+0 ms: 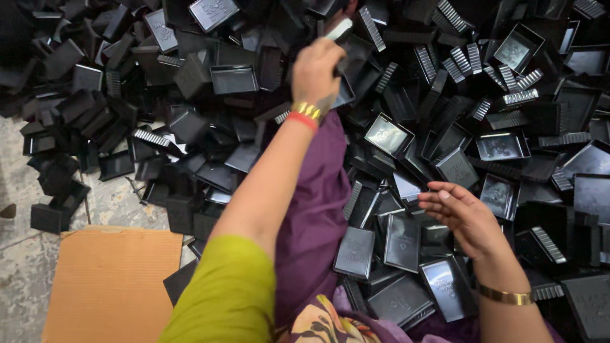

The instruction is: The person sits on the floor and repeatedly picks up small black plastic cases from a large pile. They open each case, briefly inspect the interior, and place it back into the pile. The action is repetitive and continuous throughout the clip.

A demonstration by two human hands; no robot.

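black plastic trays (387,134) crowd both hands, cardboard (114,279) beside.

A flat sheet of brown corrugated cardboard (114,279) is lying at the near left on a pale, speckled stone floor (19,267). A length of purple cloth (314,216) is running from near to far through the middle, and a floral-printed fabric (324,327) is showing at the near edge.
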